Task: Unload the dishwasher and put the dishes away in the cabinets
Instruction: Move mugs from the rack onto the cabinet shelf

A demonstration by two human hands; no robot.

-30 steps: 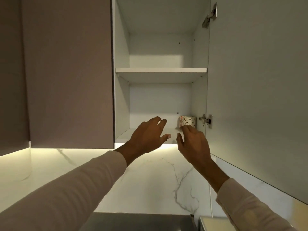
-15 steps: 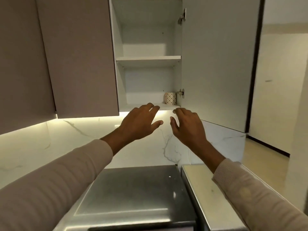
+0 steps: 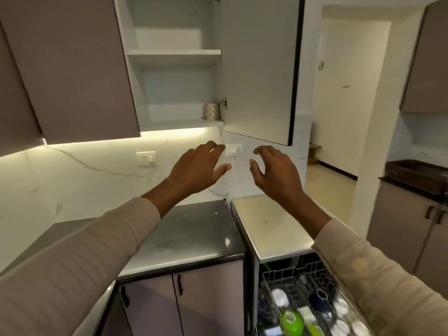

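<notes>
Lowered from the cabinet (image 3: 174,53), left hand (image 3: 196,170) and right hand (image 3: 276,175) hang spread, empty; cup (image 3: 211,111) stands upright inside.

No legible text, labels or nos. anywhere in view

Warm strip light (image 3: 169,133) over white marble backsplash (image 3: 84,180), grey countertop (image 3: 194,234), cream floor (image 3: 329,190) beyond

Patterned cup (image 3: 211,111) upright, lower cabinet shelf (image 3: 179,122), right end; dishwasher rack (image 3: 291,270) out, loaded.
</notes>
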